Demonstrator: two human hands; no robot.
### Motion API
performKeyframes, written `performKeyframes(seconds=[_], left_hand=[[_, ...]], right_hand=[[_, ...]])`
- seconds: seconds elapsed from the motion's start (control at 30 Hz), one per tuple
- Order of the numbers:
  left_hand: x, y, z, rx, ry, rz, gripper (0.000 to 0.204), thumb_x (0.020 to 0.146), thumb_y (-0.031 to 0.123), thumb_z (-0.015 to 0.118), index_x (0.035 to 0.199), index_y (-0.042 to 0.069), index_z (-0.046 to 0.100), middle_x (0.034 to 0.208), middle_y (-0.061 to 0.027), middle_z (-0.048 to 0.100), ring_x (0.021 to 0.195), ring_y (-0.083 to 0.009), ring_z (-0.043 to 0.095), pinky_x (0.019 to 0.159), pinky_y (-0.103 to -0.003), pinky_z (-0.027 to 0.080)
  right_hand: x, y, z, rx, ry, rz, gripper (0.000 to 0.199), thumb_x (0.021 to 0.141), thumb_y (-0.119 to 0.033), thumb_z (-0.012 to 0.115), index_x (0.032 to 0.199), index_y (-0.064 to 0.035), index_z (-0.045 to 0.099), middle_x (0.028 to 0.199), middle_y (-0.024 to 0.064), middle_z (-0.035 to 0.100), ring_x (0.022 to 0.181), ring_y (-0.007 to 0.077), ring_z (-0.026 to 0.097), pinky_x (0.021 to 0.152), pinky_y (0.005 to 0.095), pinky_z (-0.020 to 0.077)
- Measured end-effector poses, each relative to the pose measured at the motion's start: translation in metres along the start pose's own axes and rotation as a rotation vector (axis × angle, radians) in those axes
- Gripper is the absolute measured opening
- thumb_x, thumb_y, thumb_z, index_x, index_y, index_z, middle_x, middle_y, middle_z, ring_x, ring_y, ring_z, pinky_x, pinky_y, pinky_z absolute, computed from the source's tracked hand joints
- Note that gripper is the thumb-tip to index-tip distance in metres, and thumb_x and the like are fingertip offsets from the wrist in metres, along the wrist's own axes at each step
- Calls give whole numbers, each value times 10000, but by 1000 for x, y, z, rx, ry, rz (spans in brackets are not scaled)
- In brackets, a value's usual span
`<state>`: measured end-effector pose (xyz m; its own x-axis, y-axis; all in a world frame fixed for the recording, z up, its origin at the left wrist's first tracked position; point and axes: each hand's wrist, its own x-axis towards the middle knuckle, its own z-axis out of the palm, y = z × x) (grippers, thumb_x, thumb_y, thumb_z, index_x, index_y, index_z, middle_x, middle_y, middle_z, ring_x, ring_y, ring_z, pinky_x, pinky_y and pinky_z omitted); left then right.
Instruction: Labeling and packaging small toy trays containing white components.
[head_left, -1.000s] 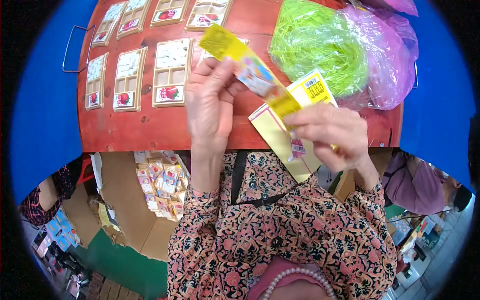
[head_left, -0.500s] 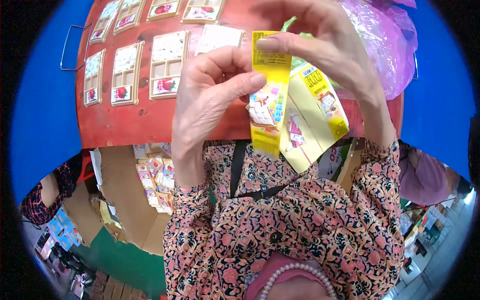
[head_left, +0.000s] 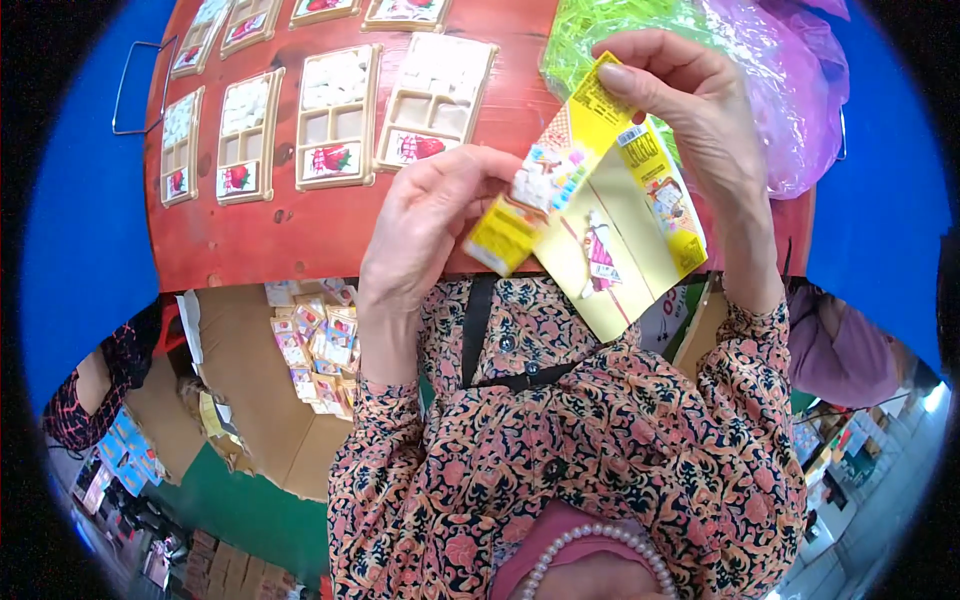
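Observation:
A narrow yellow printed card strip (head_left: 548,185) is slanted between my two hands, over the near edge of the red table. The thumb and fingers of my right hand (head_left: 705,115) pinch its upper end. My left hand (head_left: 425,220) is closed at its lower left side, with part of the grip hidden. Beneath and to the right is a larger card sheet (head_left: 615,215), pale yellow with printed yellow borders. A small pink-and-white piece (head_left: 602,255) shows on it. Whether my right hand also holds this sheet, I cannot tell.
Cream compartment trays (head_left: 335,120) with white pieces and strawberry-printed cards stand in rows on the red table (head_left: 240,240). Green plastic (head_left: 590,35) and a pink clear bag (head_left: 790,100) lie at right. Below left, a cardboard box (head_left: 245,360) holds many small packs.
The strip has tilted from upright to a slant, its lower end swinging left. My right hand has moved right. The tray beyond my left hand is now more fully visible.

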<state>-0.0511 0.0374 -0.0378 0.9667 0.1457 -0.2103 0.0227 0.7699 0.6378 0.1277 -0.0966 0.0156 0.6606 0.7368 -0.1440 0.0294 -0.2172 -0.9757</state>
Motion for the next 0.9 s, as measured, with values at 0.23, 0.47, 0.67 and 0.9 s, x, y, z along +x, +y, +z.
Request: performKeyframes(seconds=[0.23,0.47,0.67,0.9], left_hand=[[6,1,6,259,75,-28,226,884,160,545,971,-39,606,844,-66,649,757,-105,618,694,-235,503],[-3,5,6,395,196,-102,125,784,51,633,882,-26,635,772,-60,639,690,-80,598,628,-198,483],[-20,33,-16,728,353,-48,93,751,3,643,839,-22,631,728,-31,623,625,-56,560,565,-184,456],[-12,61,-31,757,483,143,191,724,-31,654,911,-16,616,821,-43,623,718,-86,576,681,-211,489]], right_hand=[[-5,2,9,-62,9,20,178,784,-137,678,917,-22,653,746,5,629,653,50,553,580,189,428],[-14,0,7,-32,-12,34,175,728,-62,697,872,15,632,749,53,639,675,99,587,614,221,463],[-25,13,3,-30,-41,74,96,759,-55,681,842,-27,641,743,6,630,648,56,571,570,177,452],[-19,24,25,17,-69,185,147,784,-85,663,890,-19,585,782,9,601,653,46,559,548,175,445]])
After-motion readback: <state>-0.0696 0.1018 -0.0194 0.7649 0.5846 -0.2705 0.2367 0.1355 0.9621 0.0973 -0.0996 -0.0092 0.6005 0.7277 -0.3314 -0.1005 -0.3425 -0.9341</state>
